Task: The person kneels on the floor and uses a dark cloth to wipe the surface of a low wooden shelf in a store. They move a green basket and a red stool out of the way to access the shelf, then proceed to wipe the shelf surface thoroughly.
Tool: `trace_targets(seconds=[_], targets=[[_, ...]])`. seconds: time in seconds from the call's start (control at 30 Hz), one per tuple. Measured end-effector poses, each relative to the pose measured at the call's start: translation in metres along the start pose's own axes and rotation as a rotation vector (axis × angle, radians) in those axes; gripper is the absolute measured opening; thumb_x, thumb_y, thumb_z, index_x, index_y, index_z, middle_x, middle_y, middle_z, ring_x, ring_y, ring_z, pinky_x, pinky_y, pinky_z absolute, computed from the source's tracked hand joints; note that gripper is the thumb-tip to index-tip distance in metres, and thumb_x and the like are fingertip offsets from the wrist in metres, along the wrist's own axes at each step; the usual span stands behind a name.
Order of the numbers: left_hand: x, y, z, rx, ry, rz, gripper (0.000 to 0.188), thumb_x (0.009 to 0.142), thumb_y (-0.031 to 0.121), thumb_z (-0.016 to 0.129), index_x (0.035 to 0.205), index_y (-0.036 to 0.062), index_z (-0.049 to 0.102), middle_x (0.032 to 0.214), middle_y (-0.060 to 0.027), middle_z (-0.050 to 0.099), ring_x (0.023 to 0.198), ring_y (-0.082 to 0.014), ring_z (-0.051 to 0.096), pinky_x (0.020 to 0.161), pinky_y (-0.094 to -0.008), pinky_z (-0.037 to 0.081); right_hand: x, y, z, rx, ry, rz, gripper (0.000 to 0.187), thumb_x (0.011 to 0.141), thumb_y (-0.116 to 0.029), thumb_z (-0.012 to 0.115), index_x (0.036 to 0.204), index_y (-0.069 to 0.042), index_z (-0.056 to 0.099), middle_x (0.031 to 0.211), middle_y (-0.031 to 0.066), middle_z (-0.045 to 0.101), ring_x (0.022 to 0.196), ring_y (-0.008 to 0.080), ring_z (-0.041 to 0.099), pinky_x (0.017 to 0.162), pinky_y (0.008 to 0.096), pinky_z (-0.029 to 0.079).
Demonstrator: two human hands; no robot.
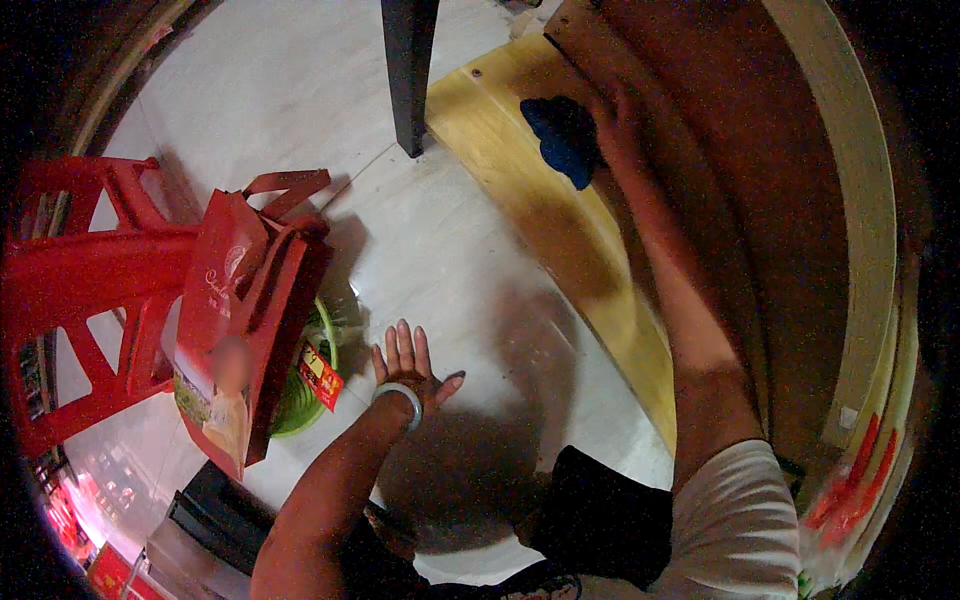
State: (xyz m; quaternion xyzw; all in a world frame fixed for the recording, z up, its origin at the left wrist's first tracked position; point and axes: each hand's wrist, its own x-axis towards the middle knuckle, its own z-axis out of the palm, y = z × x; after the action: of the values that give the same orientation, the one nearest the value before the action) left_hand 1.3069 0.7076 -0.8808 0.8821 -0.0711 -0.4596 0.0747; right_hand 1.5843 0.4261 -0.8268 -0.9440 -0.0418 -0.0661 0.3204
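Observation:
My right hand (618, 135) reaches out at the far right, in shadow. Its fingers press a bunched dark blue cloth (562, 138) against the pale yellow wooden board (490, 140). The board runs slantwise along the foot of a brown panel (740, 200). Low over the light tiled floor (450, 250) is my left hand (408, 362), its fingers spread and nothing in it. A pale bangle (411, 400) circles that wrist. Whether the left palm touches the floor I cannot tell.
To the left, a red paper bag (230, 290) stands before a red plastic stool (100, 260). Behind the bag a green basket (290, 405) shows partly, with a red tag (320, 377). A dark furniture leg (408, 80) stands near the board's far end.

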Motion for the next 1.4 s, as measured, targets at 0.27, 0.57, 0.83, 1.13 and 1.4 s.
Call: trace_targets(seconds=[0.27, 0.57, 0.83, 1.13, 1.4], targets=[[0.002, -0.003, 0.006, 0.006, -0.005, -0.024, 0.105, 0.082, 0.075, 0.033, 0.148, 0.0025, -0.004, 0.153, -0.0214, -0.012, 0.142, -0.0365, -0.014, 0.11, -0.0568, -0.007, 0.037, 0.007, 0.036, -0.455, 0.072, -0.368, 0.036, 0.091, -0.021, 0.05, 0.123, -0.004, 0.054, 0.129, 0.0198, 0.049, 0.121, 0.0386, 0.043, 0.103, 0.0422, 0.036], [0.003, -0.004, 0.005, 0.021, -0.01, -0.024, 0.107, 0.081, 0.077, 0.032, 0.148, 0.0019, -0.004, 0.153, -0.0217, -0.013, 0.141, -0.0366, -0.014, 0.11, -0.0574, -0.007, 0.063, -0.108, 0.11, 0.182, -0.263, -0.382, 0.028, 0.083, -0.01, 0.05, 0.108, -0.008, 0.063, 0.118, 0.0139, 0.06, 0.111, 0.0306, 0.054, 0.096, 0.0367, 0.043], [0.003, -0.009, 0.016, -0.013, 0.026, 0.011, 0.109, 0.08, 0.079, 0.028, 0.147, -0.0002, -0.006, 0.152, -0.0238, -0.013, 0.141, -0.0377, -0.016, 0.109, -0.0584, -0.01, -0.051, -0.036, 0.035, 0.081, -0.306, -0.715, 0.034, 0.088, -0.02, 0.06, 0.119, -0.005, 0.06, 0.127, 0.0156, 0.055, 0.12, 0.0301, 0.05, 0.101, 0.0372, 0.04], [0.01, 0.003, 0.013, -0.011, 0.062, 0.065, 0.104, 0.083, 0.074, 0.031, 0.147, 0.0003, -0.005, 0.152, -0.0235, -0.013, 0.141, -0.0386, -0.015, 0.108, -0.0589, -0.009, 0.051, -0.064, 0.091, 0.169, -0.088, -0.495, 0.031, 0.091, -0.018, 0.051, 0.117, -0.003, 0.059, 0.119, 0.0153, 0.06, 0.115, 0.0297, 0.053, 0.099, 0.0359, 0.04], [0.013, -0.004, 0.025, -0.035, 0.114, 0.044, 0.114, 0.077, 0.081, 0.034, 0.147, -0.0007, -0.004, 0.152, -0.0244, -0.012, 0.141, -0.0396, -0.015, 0.107, -0.061, -0.009, -0.036, -0.041, 0.05, -0.081, -0.311, -0.857, 0.021, 0.088, -0.011, 0.053, 0.106, -0.002, 0.062, 0.129, 0.0106, 0.054, 0.126, 0.0335, 0.043, 0.105, 0.042, 0.035]])
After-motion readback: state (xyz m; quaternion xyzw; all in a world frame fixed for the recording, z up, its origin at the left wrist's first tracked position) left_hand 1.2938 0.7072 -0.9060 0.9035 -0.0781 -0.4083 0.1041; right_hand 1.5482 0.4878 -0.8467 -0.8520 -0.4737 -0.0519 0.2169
